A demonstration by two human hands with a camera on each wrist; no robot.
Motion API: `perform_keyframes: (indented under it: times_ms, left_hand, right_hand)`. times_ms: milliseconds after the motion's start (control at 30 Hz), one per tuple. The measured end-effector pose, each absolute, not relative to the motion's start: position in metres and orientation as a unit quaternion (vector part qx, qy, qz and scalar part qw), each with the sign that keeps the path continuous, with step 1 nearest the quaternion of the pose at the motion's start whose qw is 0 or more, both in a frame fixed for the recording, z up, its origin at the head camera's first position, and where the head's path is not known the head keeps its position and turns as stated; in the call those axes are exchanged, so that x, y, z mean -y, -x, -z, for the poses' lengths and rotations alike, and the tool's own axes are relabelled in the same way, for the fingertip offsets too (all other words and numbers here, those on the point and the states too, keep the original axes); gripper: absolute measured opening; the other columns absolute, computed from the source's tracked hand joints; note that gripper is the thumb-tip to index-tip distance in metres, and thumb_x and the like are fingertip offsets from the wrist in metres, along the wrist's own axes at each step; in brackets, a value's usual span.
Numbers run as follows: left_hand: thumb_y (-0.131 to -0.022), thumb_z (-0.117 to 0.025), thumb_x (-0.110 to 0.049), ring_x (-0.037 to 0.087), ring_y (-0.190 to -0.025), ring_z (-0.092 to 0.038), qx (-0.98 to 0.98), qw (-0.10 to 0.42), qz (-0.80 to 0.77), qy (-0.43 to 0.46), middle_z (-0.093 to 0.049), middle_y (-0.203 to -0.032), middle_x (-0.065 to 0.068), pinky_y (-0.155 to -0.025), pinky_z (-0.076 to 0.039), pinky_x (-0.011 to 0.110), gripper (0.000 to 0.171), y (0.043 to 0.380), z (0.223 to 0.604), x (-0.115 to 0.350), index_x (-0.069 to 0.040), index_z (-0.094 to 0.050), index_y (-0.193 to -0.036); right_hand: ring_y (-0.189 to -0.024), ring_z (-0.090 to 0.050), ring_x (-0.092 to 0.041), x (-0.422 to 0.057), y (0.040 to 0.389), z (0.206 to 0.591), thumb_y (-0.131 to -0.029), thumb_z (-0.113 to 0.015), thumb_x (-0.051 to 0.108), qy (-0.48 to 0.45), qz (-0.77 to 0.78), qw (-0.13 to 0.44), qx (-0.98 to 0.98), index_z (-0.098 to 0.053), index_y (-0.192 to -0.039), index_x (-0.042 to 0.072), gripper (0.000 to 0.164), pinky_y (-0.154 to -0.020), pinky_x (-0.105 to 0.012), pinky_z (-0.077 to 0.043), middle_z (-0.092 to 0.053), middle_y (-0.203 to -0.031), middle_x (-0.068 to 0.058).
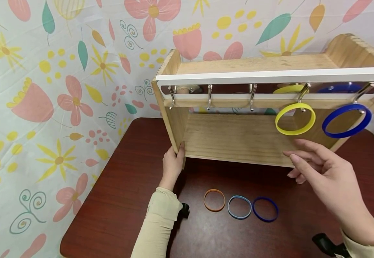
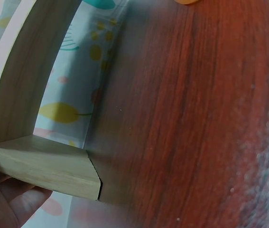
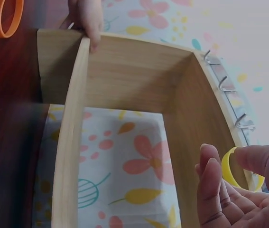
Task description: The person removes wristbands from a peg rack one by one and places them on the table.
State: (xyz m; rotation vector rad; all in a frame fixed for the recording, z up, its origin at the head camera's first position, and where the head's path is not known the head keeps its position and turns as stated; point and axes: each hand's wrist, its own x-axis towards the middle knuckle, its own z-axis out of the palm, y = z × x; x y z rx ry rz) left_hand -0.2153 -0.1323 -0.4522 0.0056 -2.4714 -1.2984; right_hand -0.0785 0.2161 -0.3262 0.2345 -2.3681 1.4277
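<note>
My left hand grips the lower left side of a small wooden shelf, thumb at the front edge and fingers around the outer face. A white-edged rail with several metal hooks runs along the shelf's upper front. From one hook hangs a yellow silicone wristband, and from the rightmost hook a dark blue wristband. My right hand is just below these two bands, holding nothing, its fingers loosely bent and its thumb apart from them. In the right wrist view the yellow wristband shows partly behind that thumb.
On the dark red table, in front of the shelf, lie an orange wristband, a light blue wristband and another dark blue wristband in a row. A flower-patterned cloth covers the wall behind.
</note>
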Motion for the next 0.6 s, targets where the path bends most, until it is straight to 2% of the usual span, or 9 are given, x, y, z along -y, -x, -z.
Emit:
perform_keyframes:
  times_ms: [133, 600]
  left_hand:
    - [-0.102, -0.048, -0.040, 0.018, -0.050, -0.044, 0.873, 0.171, 0.457, -0.002, -0.046, -0.060, 0.000, -0.049, -0.039, 0.032, 0.038, 0.2152, 0.4519, 0.1328, -0.014, -0.049, -0.074]
    - [-0.101, -0.048, -0.043, 0.018, -0.051, -0.046, 0.872, 0.173, 0.458, -0.007, -0.048, -0.060, 0.000, -0.050, -0.040, 0.033, 0.039, 0.2142, 0.4506, 0.1323, -0.015, -0.049, -0.073]
  right_hand:
    - [-0.064, -0.067, -0.009, -0.2156, 0.0813, 0.3244, -0.095, -0.060, -0.001, -0.094, -0.520, 0.187, 0.828, -0.054, -0.133, 0.007, 0.040, -0.050, -0.023, -0.049, -0.072, -0.103, 0.010]
    - [-0.063, -0.067, -0.009, -0.2138, 0.0875, 0.3160, -0.096, -0.061, 0.003, -0.081, -0.547, 0.180, 0.814, -0.053, -0.136, 0.006, 0.041, -0.049, -0.024, -0.050, -0.072, -0.100, 0.011]
